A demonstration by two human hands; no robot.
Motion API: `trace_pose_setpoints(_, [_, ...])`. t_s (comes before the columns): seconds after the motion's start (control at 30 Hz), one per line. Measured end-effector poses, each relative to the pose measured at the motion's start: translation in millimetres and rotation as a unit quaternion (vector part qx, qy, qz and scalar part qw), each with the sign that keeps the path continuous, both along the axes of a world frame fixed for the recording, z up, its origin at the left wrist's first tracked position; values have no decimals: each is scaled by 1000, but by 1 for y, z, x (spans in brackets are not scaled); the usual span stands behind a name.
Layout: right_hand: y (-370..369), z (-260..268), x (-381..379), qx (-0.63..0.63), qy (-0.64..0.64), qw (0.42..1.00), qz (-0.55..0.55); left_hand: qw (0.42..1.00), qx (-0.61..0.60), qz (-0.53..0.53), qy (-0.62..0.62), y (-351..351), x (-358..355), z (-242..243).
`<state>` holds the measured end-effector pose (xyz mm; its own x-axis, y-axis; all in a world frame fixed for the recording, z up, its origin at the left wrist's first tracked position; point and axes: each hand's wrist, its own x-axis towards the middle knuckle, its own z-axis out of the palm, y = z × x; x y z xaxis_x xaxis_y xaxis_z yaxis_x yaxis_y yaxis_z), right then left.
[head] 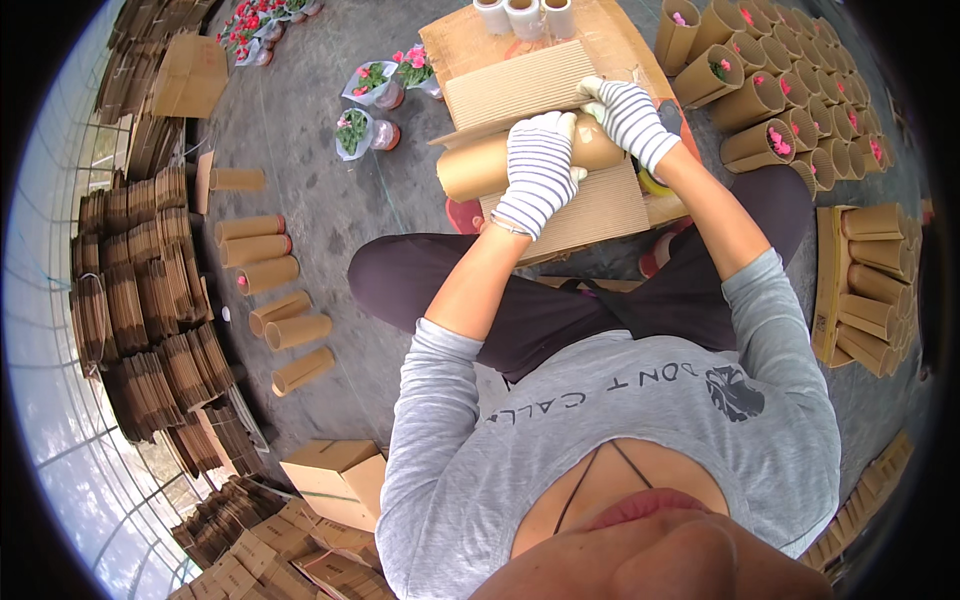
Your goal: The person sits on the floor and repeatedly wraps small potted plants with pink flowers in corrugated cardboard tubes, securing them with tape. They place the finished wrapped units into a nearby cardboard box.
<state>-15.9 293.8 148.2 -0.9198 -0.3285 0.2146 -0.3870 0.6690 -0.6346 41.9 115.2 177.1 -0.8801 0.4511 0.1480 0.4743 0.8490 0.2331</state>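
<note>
A rolled brown cardboard tube point(480, 166) lies across a cardboard-topped work surface in front of me. My left hand point(541, 169), in a striped glove, grips the tube around its middle. At the tube's right part, my right hand point(626, 120), gloved the same way, has its bent fingers on the upper edge; what lies under the fingertips is hidden. A shiny piece of clear tape point(589, 133) shows on the tube between the hands. One corrugated sheet point(521, 82) lies beyond the tube, another corrugated sheet point(577, 214) on the near side. A yellow tape roll point(655, 184) sits below my right wrist.
Several clear film rolls point(523, 16) stand at the far edge. Sleeved potted flowers point(356, 131) are on the floor to the left, near loose cardboard tubes point(271, 274). Upright tubes with flowers point(787, 97) crowd the right. Folded cardboard stacks point(142, 285) line the left wall.
</note>
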Motion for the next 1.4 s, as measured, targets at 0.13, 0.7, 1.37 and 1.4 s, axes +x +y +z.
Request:
trace_pose_setpoints(0.13, [9,11,26,53,38,995,78,998,55,9,7,-2,4,-3])
trace_pose_setpoints(0.7, [60,-1,96,-41,-149,975,-158,993,-114,22,-32,-21,-8,31])
trace_pose_setpoints(1.37, [54,109,99,-582,-217,780,-70,994,-101,27,-22,-25,-9,8])
trace_pose_setpoints(1.4, [42,110,102,-566,-197,795,-94,994,-106,27,-25,-25,-8,8])
